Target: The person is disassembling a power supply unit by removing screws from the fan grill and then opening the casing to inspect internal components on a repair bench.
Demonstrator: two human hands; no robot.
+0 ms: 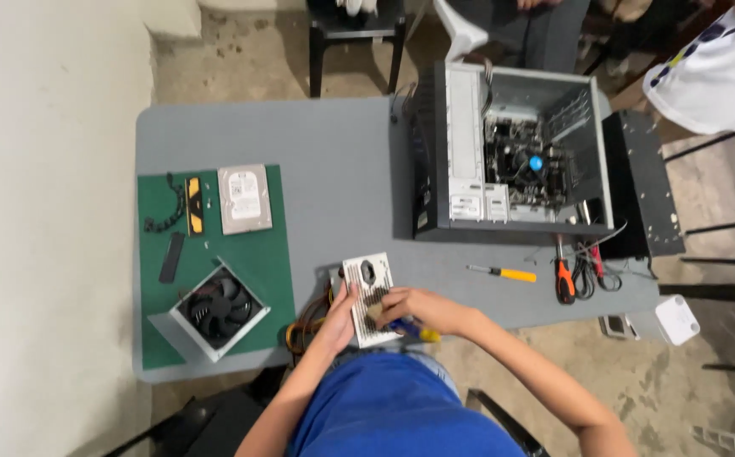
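Note:
A silver power supply unit with a vented face rests at the near edge of the grey table. My left hand grips its left side. My right hand lies on its lower right corner, fingers curled around a small tool with a blue and yellow handle. A bundle of coloured cables hangs from the unit's left side.
An open computer case lies on the table's right half. A green mat holds a cooling fan, a hard drive and memory sticks. A yellow screwdriver and an orange-handled tool lie near the case. Another person sits at the far right.

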